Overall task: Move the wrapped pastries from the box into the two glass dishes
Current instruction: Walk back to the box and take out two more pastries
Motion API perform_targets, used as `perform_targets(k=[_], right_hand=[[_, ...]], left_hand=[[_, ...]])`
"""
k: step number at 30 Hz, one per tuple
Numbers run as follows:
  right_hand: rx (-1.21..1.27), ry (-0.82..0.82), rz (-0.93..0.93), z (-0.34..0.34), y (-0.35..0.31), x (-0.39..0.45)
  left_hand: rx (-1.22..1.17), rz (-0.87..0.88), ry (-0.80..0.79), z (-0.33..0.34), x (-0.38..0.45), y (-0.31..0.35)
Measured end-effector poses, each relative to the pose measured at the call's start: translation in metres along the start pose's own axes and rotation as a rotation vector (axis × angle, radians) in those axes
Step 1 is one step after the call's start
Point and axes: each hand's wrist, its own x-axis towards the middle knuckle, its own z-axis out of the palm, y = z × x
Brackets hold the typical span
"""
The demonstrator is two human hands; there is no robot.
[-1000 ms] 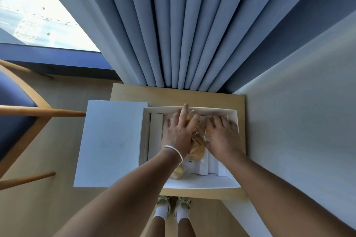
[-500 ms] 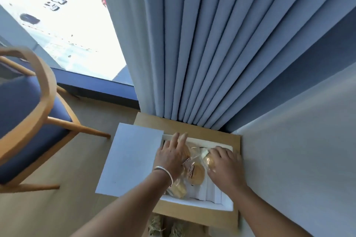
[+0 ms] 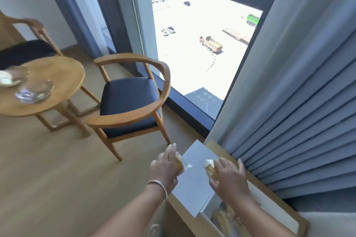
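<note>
Holding: left hand (image 3: 163,167), one wrapped pastry (image 3: 179,164) (fingers closed round it); right hand (image 3: 229,178), another pastry (image 3: 210,167), above open box lid (image 3: 194,188); two glass dishes (image 3: 35,90) on round worktop (image 3: 63,75).

Sunlit window (image 3: 202,44), blue curtain (image 3: 298,102), wooden armchair (image 3: 131,98), round table (image 3: 63,75).

pastries (image 3: 179,164) golden-yellow, seemingly clear-wrapped | box lid (image 3: 194,184) pale grey | chair seat (image 3: 128,102) navy | curtain (image 3: 300,102) grey-blue
</note>
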Motion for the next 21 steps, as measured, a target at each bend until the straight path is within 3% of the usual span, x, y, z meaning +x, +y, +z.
perform_targets(k=[13, 21], right_hand=[[-0.012, -0.037, -0.529, -0.018, -0.211, 0.042], [-0.035, -0.089, -0.762, -0.025, -0.355, 0.052]], left_hand=[[-0.072, -0.540, 0.137, -0.059, -0.125, -0.201], [-0.070, -0.698, 0.248, -0.093, -0.190, -0.308]])
